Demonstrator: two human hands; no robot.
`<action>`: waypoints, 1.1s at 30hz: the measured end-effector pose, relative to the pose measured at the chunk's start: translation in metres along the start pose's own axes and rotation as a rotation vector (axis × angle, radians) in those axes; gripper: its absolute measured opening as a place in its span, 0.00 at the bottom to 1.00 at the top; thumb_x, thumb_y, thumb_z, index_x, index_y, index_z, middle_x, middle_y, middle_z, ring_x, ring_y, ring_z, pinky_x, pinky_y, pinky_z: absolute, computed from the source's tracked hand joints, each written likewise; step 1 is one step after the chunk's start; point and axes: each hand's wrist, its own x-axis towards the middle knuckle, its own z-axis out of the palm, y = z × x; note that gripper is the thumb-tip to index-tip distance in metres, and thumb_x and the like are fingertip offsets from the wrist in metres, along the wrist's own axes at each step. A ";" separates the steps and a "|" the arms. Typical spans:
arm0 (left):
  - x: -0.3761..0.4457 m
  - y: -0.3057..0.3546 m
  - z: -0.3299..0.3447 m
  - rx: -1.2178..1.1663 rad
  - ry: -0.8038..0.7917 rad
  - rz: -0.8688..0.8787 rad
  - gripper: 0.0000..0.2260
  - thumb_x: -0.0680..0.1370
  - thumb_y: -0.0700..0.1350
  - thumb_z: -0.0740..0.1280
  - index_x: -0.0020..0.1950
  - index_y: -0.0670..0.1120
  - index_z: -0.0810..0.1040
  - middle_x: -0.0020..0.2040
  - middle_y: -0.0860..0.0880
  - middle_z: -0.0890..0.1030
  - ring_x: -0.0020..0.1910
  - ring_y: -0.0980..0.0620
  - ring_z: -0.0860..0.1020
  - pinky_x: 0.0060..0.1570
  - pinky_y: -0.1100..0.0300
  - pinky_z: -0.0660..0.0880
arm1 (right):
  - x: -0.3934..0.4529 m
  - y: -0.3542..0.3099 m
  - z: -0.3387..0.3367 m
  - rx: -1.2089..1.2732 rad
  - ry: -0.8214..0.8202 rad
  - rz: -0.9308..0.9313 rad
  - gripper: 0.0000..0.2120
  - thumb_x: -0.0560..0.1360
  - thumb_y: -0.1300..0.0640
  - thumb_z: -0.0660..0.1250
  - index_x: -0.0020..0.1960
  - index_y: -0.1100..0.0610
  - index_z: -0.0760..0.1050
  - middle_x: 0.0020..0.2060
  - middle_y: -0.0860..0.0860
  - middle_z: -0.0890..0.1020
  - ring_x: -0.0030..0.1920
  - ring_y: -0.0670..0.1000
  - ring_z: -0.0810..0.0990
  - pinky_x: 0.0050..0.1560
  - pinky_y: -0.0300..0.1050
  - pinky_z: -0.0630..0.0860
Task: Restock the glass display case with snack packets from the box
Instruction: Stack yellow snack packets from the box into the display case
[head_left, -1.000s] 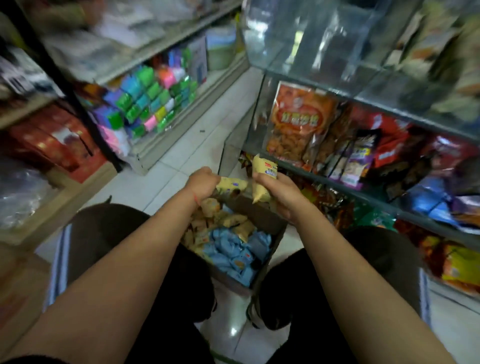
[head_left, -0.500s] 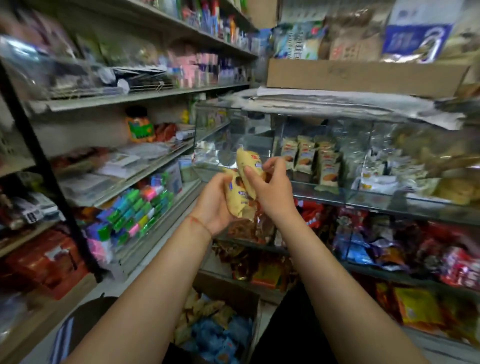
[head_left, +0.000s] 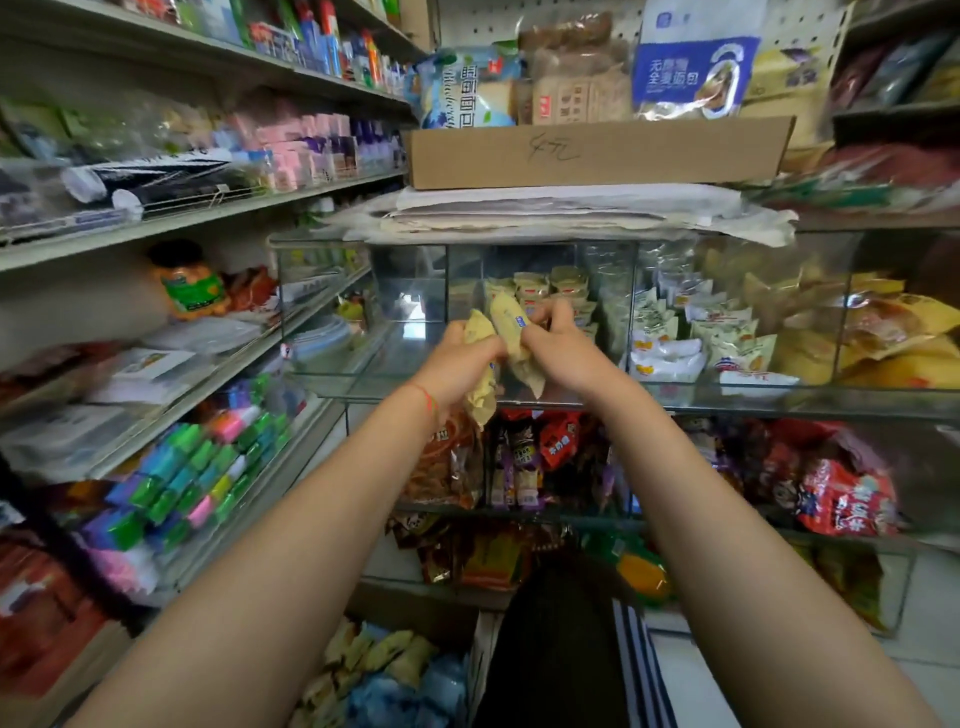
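In the head view, both hands are raised to the open front of the glass display case (head_left: 332, 364), at its top tier. The left hand (head_left: 457, 364) has its fingers curled round a yellow snack packet (head_left: 480, 384) that hangs down past the glass shelf edge; the right hand (head_left: 558, 345) pinches a second yellow packet (head_left: 511, 332) near its upper end, tilted towards the compartment. The two packets touch each other between the hands. Just behind them, in the same compartment, stands a small stack of matching packets (head_left: 550, 286) — the bay's left part is bare glass. Far below, at the bottom edge, the cardboard box (head_left: 410, 618) holds more yellow and blue packets.

The step in hand looks like placement: packets lifted from the box and brought to the shelf. The next move likely calls for carrying them over the glass lip and setting them beside the standing stack — upright, without toppling those already there.
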 end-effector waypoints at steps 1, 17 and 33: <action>0.005 0.000 0.003 0.079 -0.002 0.011 0.20 0.75 0.43 0.67 0.66 0.47 0.68 0.55 0.42 0.79 0.42 0.46 0.80 0.28 0.61 0.76 | 0.007 0.006 -0.003 0.025 0.017 0.012 0.08 0.78 0.57 0.58 0.56 0.54 0.61 0.39 0.49 0.72 0.38 0.50 0.71 0.37 0.46 0.65; 0.059 -0.004 -0.030 0.619 -0.155 -0.122 0.10 0.72 0.54 0.68 0.46 0.48 0.79 0.45 0.45 0.83 0.42 0.46 0.82 0.33 0.59 0.76 | 0.155 0.075 0.035 -0.754 -0.303 0.128 0.24 0.75 0.47 0.62 0.68 0.57 0.70 0.66 0.59 0.72 0.61 0.62 0.74 0.60 0.52 0.73; 0.066 0.001 -0.034 0.548 -0.206 -0.180 0.17 0.71 0.55 0.67 0.48 0.42 0.80 0.37 0.43 0.85 0.33 0.43 0.84 0.46 0.46 0.82 | 0.195 0.092 0.059 -0.864 -0.061 0.341 0.27 0.74 0.50 0.65 0.71 0.56 0.66 0.72 0.64 0.62 0.69 0.64 0.65 0.56 0.54 0.74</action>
